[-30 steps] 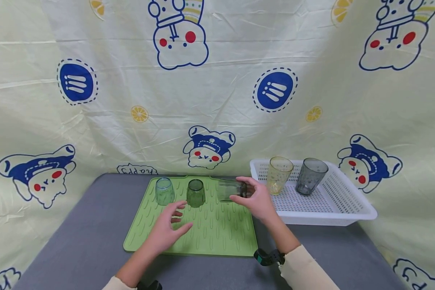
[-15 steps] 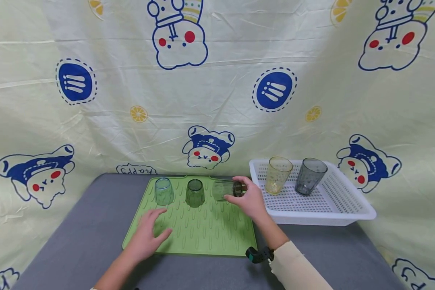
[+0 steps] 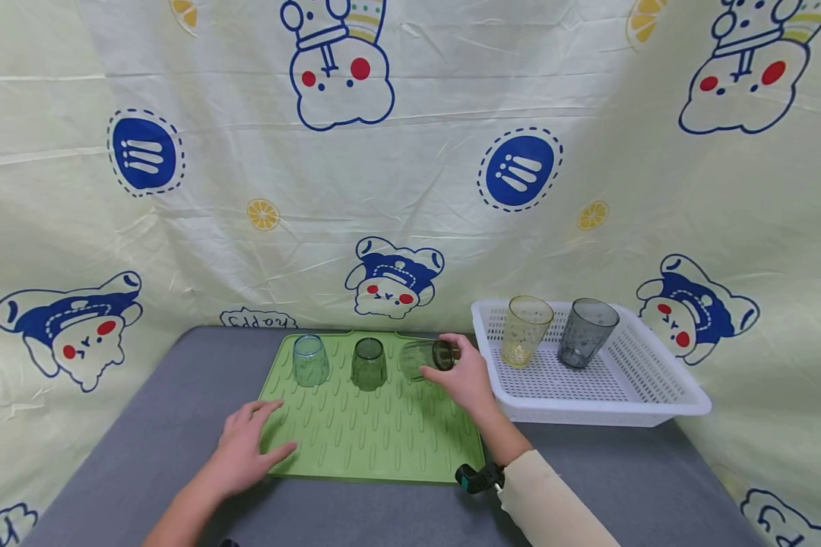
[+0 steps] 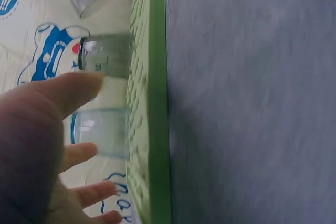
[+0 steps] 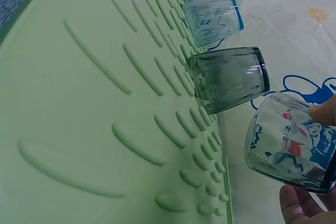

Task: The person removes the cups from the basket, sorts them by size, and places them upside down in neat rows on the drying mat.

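From the head, the right hand (image 3: 464, 378) grips a tilted smoky glass (image 3: 417, 360) over the green mat (image 3: 356, 441), its far fingers partly hidden. I count two upturned glasses (image 3: 369, 366) on the mat, two taller glasses (image 3: 587, 334) in the white basket (image 3: 609, 413). The left hand (image 3: 245, 448) spreads its fingers apart. Left wrist: that hand's thumb is blurred. Right wrist: the right hand, mostly cut off, clamps the glass between thumb and fingers.

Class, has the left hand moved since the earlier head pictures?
Yes: the left hand has moved left, from over the green mat to that mat's left edge.
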The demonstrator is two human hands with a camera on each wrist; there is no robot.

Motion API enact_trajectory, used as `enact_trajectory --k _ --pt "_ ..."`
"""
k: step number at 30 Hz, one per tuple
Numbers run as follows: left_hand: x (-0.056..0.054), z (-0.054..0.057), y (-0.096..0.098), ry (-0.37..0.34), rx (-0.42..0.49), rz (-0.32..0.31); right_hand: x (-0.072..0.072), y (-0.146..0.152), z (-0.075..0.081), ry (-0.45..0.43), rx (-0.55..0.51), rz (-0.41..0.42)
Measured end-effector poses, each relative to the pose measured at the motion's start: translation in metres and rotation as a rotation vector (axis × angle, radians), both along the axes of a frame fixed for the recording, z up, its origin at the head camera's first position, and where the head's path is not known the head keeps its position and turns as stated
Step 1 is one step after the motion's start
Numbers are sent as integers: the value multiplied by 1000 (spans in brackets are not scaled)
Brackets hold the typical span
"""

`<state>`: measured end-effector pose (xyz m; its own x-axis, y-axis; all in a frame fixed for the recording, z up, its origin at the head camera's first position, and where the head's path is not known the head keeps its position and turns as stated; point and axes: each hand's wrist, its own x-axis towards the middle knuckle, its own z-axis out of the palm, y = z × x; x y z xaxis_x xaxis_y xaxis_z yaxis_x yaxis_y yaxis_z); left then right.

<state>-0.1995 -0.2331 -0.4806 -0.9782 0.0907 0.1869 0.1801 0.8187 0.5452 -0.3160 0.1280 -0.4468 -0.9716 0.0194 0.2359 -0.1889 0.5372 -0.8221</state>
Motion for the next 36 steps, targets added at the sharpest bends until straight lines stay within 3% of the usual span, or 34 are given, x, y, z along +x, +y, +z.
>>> enact_trajectory --k 4,12,15,26,36 --pt "1 1 -11 -73 -84 -12 -2 -2 -1 -8 -2 -17" --pt "-2 -4 -30 -88 -207 -6 -5 -5 -3 -5 18 -32" --pt "-2 -3 -34 -132 -236 -12 -9 -5 -6 2 16 -38" --pt "-9 -5 -40 -283 -261 -8 -15 -11 -9 42 37 -73" --pt "-9 -2 -39 -309 -286 11 -19 -14 -12 45 14 -54"
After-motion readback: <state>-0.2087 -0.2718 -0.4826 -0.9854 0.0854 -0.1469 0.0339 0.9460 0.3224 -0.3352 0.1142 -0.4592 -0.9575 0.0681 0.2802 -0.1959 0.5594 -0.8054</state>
